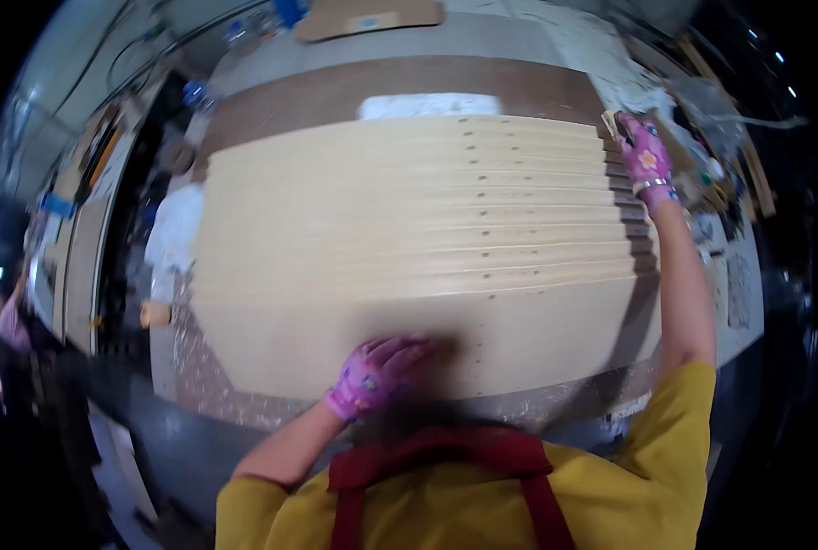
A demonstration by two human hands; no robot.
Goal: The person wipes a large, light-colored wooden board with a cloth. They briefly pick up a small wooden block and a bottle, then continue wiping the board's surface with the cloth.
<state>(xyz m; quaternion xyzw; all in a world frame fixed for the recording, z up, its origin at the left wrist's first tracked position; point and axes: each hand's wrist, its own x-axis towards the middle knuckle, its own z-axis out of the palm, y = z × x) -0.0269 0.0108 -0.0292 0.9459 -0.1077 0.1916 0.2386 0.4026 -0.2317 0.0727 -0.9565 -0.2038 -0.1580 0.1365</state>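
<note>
Right hand in pink flower-patterned glove [646,158]: fingers curled round small, flat, tan piece [610,123] at the far right corner of pale tan, flat wooden panels [354,211], overlapped in steps across brown tabletop [537,84]. Left hand in matching pink glove [377,374]: over nearest panel, fingers half bent; contact, grip cannot be told.

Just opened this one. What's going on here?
A person in pink flowered gloves is working over a row of pale panels, overlapped like steps on a brown work surface. The right hand is at the row's far right corner and seems to grip a small tan-edged piece, too unclear to identify. The left hand is over the nearest panel; whether it touches is hard to tell.
</note>
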